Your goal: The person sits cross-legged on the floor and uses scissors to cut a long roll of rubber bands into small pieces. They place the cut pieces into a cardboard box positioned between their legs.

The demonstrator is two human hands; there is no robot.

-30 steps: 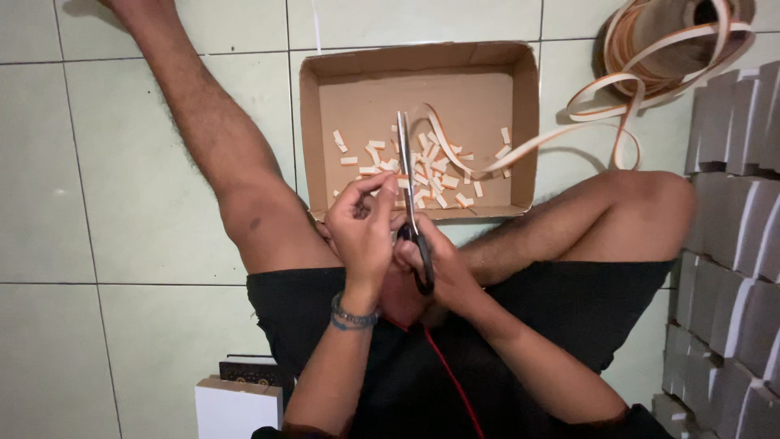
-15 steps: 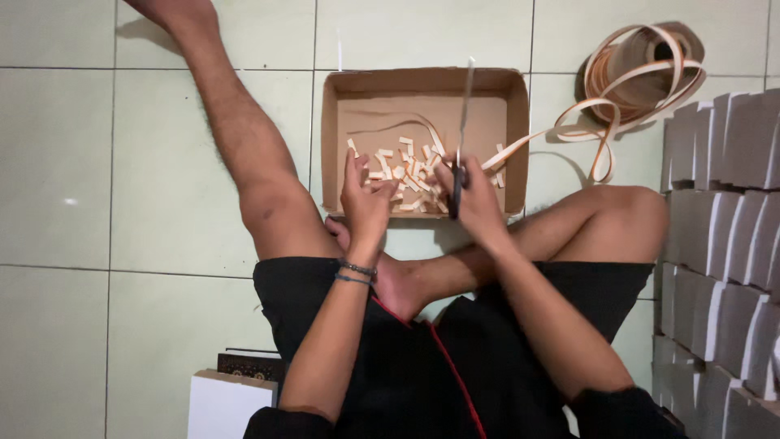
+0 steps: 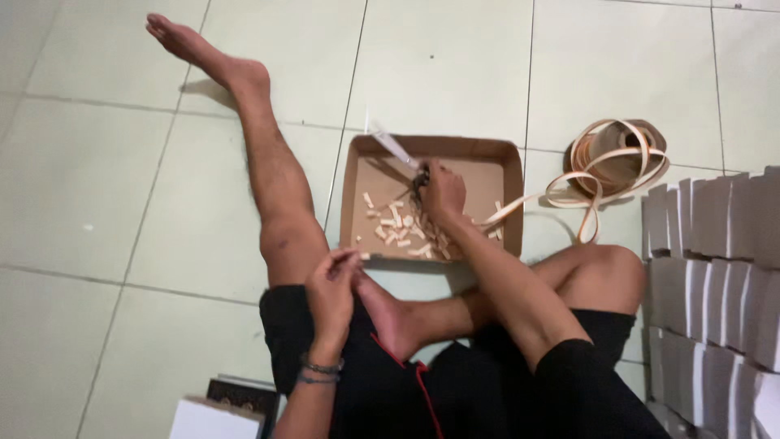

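While the right hand (image 3: 443, 191) grips scissors (image 3: 398, 154) over the cardboard tray (image 3: 508, 203) that catches the offcuts (image 3: 402, 232), the left hand (image 3: 333, 293) rests loosely curled, empty, near the lap.

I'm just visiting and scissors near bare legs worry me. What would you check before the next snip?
1. Scissors held by right hand over the cardboard box: ok.
2. Blades pointing away from the legs: ok.
3. Left hand back by the knee, clear of blades: ok.
4. Strip from the coil reaching the box: ok.
5. Cut pieces lying inside the box: ok.
6. Blades open or closed: cannot tell.
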